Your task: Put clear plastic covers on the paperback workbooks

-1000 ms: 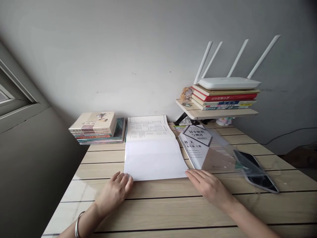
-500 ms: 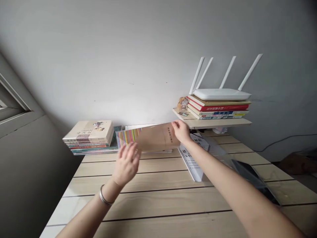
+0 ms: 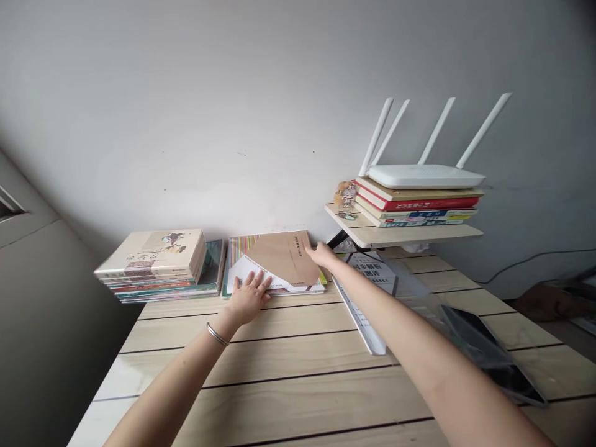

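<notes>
A brown-covered book (image 3: 284, 251) with a striped, multicoloured left side and a white lower corner lies flat on a low pile of books (image 3: 321, 288) by the wall. My left hand (image 3: 249, 298) rests on its lower left part, fingers spread over the white area. At the book's right edge, my right hand (image 3: 321, 254) pinches the side; its far fingers are partly hidden. Just left of this pile stands a taller stack of books (image 3: 153, 254), topped by a cream cover with a small drawing.
On the right, a small raised shelf (image 3: 405, 234) carries a white router (image 3: 423, 176) on several stacked books, beside a small figurine (image 3: 345, 193). Under my right forearm lies a white-and-grey book (image 3: 363, 316). Clear plastic sleeves (image 3: 484, 341) with dark parts lie further right.
The brown book has come down from a tilted, raised position onto the pile. My left hand has lowered onto its cover, and my right hand has moved slightly left and down with the edge.
</notes>
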